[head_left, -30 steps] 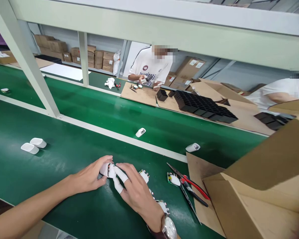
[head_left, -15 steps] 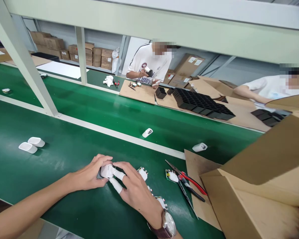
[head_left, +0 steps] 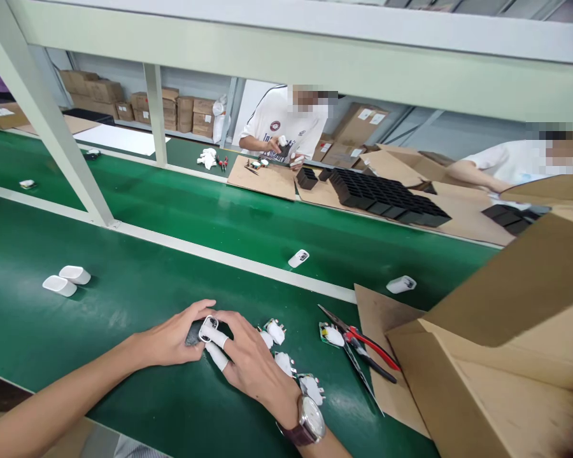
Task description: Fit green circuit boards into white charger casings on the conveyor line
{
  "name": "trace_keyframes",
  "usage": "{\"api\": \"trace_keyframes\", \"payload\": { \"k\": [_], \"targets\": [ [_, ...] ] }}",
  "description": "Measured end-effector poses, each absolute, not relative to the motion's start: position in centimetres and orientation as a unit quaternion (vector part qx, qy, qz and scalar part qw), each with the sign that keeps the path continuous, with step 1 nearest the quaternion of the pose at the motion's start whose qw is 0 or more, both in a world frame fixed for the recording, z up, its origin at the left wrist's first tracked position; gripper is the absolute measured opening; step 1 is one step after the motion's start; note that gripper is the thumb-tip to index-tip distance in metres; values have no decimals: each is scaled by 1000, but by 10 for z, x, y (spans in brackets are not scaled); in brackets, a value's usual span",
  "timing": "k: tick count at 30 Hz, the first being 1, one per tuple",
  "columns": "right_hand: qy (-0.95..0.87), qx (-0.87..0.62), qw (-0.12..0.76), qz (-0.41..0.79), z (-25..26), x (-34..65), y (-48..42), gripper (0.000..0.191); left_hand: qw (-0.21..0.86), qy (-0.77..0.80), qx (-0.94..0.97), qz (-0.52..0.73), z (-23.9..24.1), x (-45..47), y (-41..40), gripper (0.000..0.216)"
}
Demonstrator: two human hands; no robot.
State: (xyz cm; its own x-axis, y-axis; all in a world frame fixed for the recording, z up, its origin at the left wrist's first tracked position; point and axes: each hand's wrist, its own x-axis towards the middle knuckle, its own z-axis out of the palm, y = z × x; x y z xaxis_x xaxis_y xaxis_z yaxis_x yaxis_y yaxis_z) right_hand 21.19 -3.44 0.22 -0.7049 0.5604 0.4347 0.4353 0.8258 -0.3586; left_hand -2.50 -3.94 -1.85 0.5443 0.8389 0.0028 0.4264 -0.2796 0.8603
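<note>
Both my hands meet over a small white charger shell (head_left: 207, 329) on the green belt near the front edge. My left hand (head_left: 174, 337) curls around it from the left. My right hand (head_left: 248, 359), with white finger cots on two fingers and a wristwatch (head_left: 310, 423), pinches it from the right. Several small circuit boards with white parts (head_left: 277, 331) lie just right of my right hand.
Red-handled pliers (head_left: 363, 346) lie by a cardboard sheet and a big open carton (head_left: 496, 356) at right. Two white shells (head_left: 67, 280) sit at left. More white parts (head_left: 298, 258) ride the far belt. Two people work across the line beside black trays (head_left: 386, 200).
The white shell has been turned between my fingers so its open end faces up. The loose white parts on the far belt have drifted to the right.
</note>
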Motion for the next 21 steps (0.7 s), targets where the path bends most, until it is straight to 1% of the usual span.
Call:
{"api": "trace_keyframes", "payload": {
  "k": [5,9,10,12,15,17,18,21],
  "targets": [
    [-937,-297,182,36,2,206,-35,31,435,396,765,262,-19,-23,-41,89],
    [-948,-287,136,-22,5,203,-38,28,426,408,768,252,-23,-24,-42,86],
    [-948,-286,138,-23,5,203,-38,27,422,414,768,246,-24,-25,-42,86],
    [-940,-294,171,4,4,206,-39,25,411,420,772,241,-24,-26,-44,86],
    [-913,-310,259,54,6,214,-39,34,365,419,791,255,-22,-27,-48,83],
    [-896,-322,300,58,10,223,-36,41,293,423,816,265,-18,-27,-49,72],
    [-888,-330,316,50,13,228,-35,43,245,421,832,266,-17,-26,-50,61],
    [-872,-354,338,19,22,249,-28,41,114,391,869,281,-15,-20,-51,20]
  ]
}}
